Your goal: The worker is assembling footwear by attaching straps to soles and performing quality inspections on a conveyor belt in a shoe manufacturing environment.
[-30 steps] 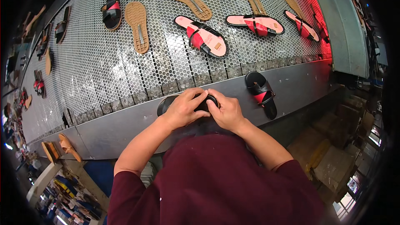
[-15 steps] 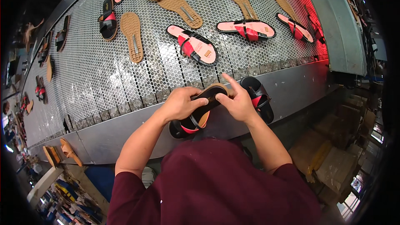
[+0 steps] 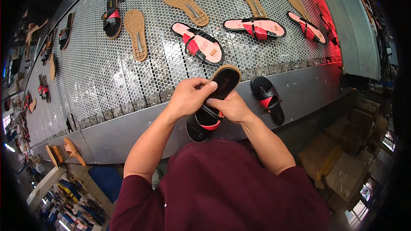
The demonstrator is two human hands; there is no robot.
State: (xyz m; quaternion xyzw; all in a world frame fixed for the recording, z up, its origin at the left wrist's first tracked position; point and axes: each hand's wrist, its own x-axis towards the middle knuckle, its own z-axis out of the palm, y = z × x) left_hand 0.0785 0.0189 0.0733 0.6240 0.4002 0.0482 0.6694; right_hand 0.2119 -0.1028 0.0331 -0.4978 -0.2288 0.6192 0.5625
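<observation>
Between both hands, over the metal front ledge, I hold a black sandal (image 3: 227,81) with a tan sole edge and a black and red strap. Its heel points away from me and its toe end towards my body. My left hand (image 3: 193,96) grips the sandal's left side, thumb on the black footbed. From the right, my right hand (image 3: 231,106) wraps round the middle, thumb also on the footbed near the strap; its other fingers are hidden beneath. Right of my hands, another black and red sandal (image 3: 268,98) lies on the ledge.
Beyond the ledge (image 3: 141,129) runs a perforated metal conveyor (image 3: 162,72). On it lie tan outsoles (image 3: 136,34) and pink-lined sandal uppers (image 3: 203,45). A grey metal housing (image 3: 349,30) with red light stands at the right. Tan sandals (image 3: 73,150) rest at the ledge's left end; cardboard boxes (image 3: 342,171) are lower right.
The held sandal has turned more upright, its heel rising away from me. My right hand has slid down from the heel to the middle, and its extended index finger is now tucked away.
</observation>
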